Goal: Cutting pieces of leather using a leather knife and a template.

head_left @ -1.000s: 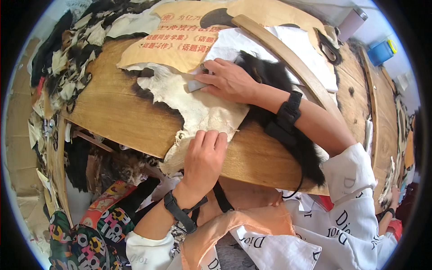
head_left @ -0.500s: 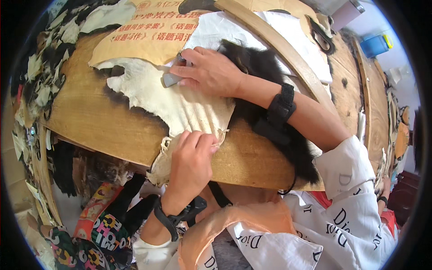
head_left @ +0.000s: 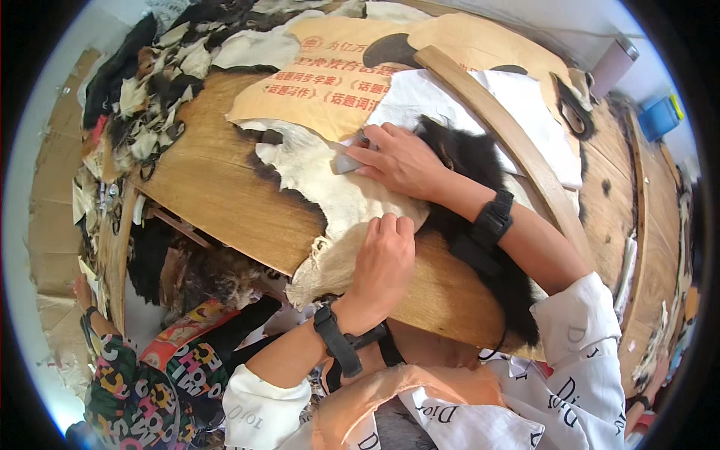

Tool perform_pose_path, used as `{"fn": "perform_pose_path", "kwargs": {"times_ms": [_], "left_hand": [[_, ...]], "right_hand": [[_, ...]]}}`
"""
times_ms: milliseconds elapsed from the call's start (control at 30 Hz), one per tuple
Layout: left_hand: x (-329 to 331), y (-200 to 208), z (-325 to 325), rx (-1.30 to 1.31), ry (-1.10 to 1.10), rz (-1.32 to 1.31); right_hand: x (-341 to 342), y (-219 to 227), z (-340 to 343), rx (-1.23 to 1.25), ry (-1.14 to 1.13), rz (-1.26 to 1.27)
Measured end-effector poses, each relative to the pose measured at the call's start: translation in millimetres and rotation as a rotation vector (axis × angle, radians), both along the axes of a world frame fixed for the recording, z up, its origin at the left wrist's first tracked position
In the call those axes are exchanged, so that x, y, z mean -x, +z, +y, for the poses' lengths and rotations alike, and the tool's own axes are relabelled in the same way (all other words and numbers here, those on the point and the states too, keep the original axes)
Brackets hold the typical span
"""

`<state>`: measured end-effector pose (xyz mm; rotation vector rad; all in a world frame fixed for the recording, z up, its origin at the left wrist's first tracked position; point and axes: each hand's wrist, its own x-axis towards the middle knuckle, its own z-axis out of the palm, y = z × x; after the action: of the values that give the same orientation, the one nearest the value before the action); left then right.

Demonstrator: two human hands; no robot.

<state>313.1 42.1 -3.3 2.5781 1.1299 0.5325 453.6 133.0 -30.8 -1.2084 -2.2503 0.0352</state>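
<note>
A fur pelt [head_left: 315,180] lies pale skin side up on the wooden table [head_left: 217,176], dark hair showing along its ragged edge. My right hand [head_left: 401,159] is closed on a small grey hand tool [head_left: 346,164], held against the upper part of the skin; fingers cover much of the tool, so its exact kind is hidden. Nearer me, my left hand [head_left: 382,262] rests with curled fingers on the pelt's lower right part, its fingertips hidden. A strip of black fur [head_left: 480,157] runs beneath my right forearm.
A long curved wooden strip [head_left: 502,127] lies across white sheets [head_left: 450,94] and printed tan paper [head_left: 315,97]. Fur scraps [head_left: 157,97] heap at the far left. A blue container [head_left: 658,118] and pinkish flask [head_left: 613,66] stand far right. Another person's patterned sleeve [head_left: 135,390] shows lower left.
My view has shifted, so the scene sits lower and further right. My left hand has moved up the pelt from its near edge, and the stretched folds have flattened. My right hand still holds the tool.
</note>
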Motion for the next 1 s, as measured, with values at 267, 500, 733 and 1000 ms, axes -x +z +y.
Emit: {"fn": "perform_pose_path", "kwargs": {"times_ms": [267,500,733,1000], "left_hand": [[8,8,6,0.233,-0.118,-0.228],[47,50,-22,0.583,-0.409,-0.299],[86,98,26,0.757,-0.183,0.140],[60,35,43,0.090,-0.602,0.138]], "right_hand": [[-1,-1,1,-0.042,-0.007,0.009],[-1,-3,7,-0.068,-0.010,-0.042],[-3,23,9,-0.031,0.010,0.144],[-58,114,-69,0.133,-0.532,0.211]]}}
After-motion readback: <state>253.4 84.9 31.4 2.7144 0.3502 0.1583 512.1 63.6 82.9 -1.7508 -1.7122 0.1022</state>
